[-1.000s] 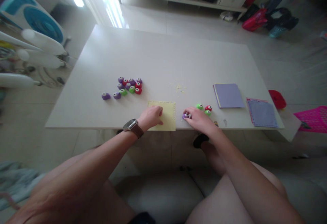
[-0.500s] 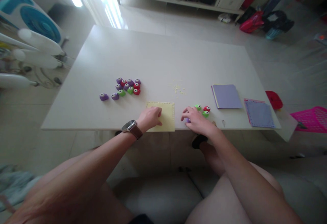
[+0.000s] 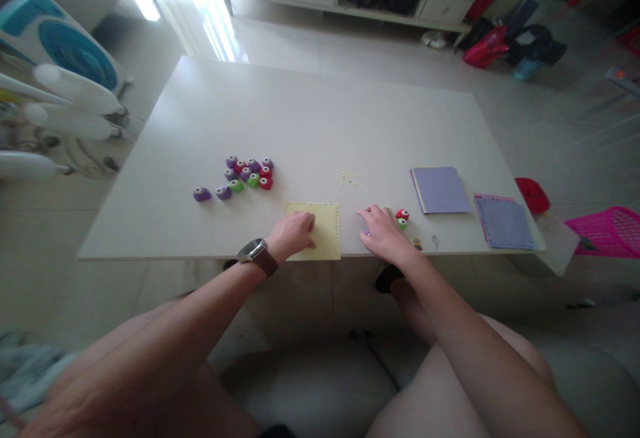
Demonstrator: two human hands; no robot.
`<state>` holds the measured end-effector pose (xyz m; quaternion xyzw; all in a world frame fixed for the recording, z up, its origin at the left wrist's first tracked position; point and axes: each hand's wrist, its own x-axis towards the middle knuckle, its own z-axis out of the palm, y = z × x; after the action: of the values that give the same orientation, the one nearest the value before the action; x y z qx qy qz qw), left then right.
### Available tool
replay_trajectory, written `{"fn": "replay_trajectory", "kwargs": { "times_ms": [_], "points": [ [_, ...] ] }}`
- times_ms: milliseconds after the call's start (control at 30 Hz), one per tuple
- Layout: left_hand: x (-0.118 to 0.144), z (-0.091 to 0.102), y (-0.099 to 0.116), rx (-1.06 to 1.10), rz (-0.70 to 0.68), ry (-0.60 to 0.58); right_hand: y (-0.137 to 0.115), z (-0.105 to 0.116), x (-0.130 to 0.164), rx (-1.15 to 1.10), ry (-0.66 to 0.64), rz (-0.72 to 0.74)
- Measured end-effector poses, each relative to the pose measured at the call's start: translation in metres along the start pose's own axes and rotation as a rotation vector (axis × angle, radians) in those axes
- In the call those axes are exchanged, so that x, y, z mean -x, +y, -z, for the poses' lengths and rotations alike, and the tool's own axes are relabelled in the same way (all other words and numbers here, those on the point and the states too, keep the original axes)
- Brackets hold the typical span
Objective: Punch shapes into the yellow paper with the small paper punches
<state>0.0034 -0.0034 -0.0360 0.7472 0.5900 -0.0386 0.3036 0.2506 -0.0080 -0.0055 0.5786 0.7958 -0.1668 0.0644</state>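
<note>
My left hand (image 3: pixel 295 231) rests on a yellow sheet of paper (image 3: pixel 326 241) at the table's front edge, its fingers curled under. Whatever those fingers hold, if anything, is hidden. Along the top and right edges of the sheet runs a row of small punched shapes. To the right of the paper, my right hand (image 3: pixel 383 230) hovers low with its fingers apart over a small purple craft punch (image 3: pixel 368 232), mostly covered by the hand. Just beyond that hand sit a red punch (image 3: pixel 402 214) and a green punch (image 3: pixel 402 223); another green one is partly hidden.
Several purple, red and green punches (image 3: pixel 246 173) cluster on the left. Tiny yellow scraps (image 3: pixel 347 177) lie mid-table. To the right are a stack of purple sheets (image 3: pixel 441 190), a punched purple sheet (image 3: pixel 504 222) and two small items near the front edge, including a silvery one (image 3: pixel 435 242).
The camera view has shifted slightly. My right hand has moved a little and covers more of the nearest green punch; my left hand stays on the yellow paper.
</note>
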Motion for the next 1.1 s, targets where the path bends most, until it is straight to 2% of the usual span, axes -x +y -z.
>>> {"fn": "replay_trajectory", "kwargs": {
  "times_ms": [200, 367, 567, 767, 1100],
  "points": [
    [0.001, 0.0, 0.002, 0.0, 0.002, 0.002, -0.001, -0.001, 0.001, -0.037, -0.074, 0.025],
    [0.001, 0.001, 0.002, -0.006, 0.001, -0.004, -0.002, 0.004, 0.002, 0.04, -0.077, 0.033],
    [-0.001, -0.003, -0.001, -0.002, -0.002, 0.005, 0.006, 0.001, -0.002, 0.023, -0.083, -0.07],
    [-0.002, -0.005, -0.003, -0.012, -0.01, 0.009, 0.01, 0.005, -0.006, 0.134, -0.057, -0.151],
    [0.004, 0.006, 0.006, 0.024, -0.019, -0.015, 0.016, 0.018, -0.004, 0.132, -0.034, -0.29]
  ]
}}
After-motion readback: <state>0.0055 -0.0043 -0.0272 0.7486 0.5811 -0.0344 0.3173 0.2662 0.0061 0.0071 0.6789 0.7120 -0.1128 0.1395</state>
